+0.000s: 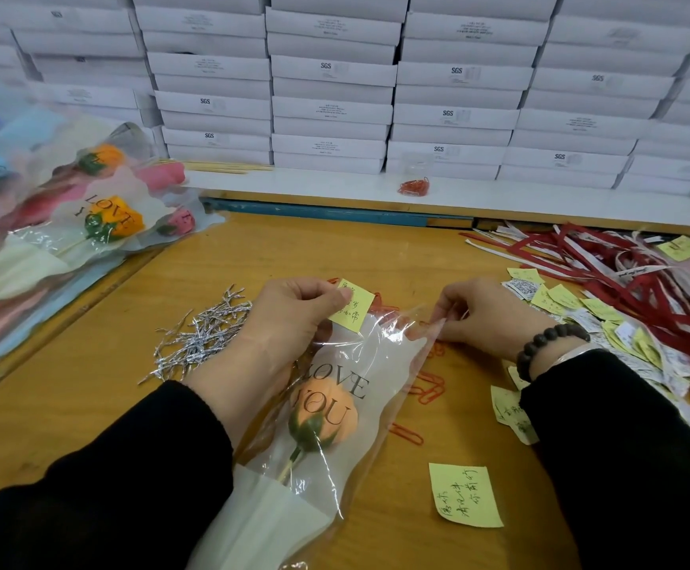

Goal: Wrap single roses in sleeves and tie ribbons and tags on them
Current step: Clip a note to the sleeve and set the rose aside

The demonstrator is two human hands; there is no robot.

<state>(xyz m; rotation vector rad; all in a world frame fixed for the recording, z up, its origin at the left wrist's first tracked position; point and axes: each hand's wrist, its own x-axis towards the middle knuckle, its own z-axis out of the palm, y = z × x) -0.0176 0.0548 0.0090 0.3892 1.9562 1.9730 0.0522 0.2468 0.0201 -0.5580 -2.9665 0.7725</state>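
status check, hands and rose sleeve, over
Left hand pinches yellow note at sleeve top. Right hand pinches sleeve corner. Peach rose inside. Nothing in the way.

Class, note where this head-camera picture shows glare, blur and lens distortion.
Head view: glare streaks the clear sleeve between the hands; the wrapped roses at far left are blurred; the stacked white boxes bow outward, a wide-angle effect; lighting is even, shadows faint.

One head-worn wide-angle view looks forward and down, close over the table (boxes stacked behind).
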